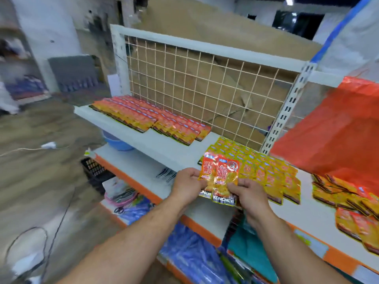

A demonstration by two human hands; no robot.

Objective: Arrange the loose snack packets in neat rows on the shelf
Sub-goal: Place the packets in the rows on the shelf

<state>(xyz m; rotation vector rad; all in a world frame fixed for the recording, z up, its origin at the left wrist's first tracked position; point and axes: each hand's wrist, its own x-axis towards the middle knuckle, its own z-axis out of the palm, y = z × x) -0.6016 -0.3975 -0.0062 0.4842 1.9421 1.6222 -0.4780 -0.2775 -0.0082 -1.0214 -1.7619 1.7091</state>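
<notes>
Both hands hold a small fan of orange-and-yellow snack packets (219, 177) just above the front edge of the white shelf (170, 146). My left hand (187, 186) pinches the left packet's lower edge, and my right hand (249, 194) grips the right packet near its black bottom strip. Behind the held packets lies a block of yellow packets in overlapping rows (264, 171). Two long neat rows of orange packets (147, 117) run along the shelf's far left. A loose heap of packets (348, 199) lies at the right.
A red plastic bag (336, 136) hangs over the shelf's right end. A wire grid back panel (194, 89) closes the rear. Below are a lower shelf with a blue basin (117, 142), a black crate (94, 171) and blue packages (190, 255). Cables cross the floor at left.
</notes>
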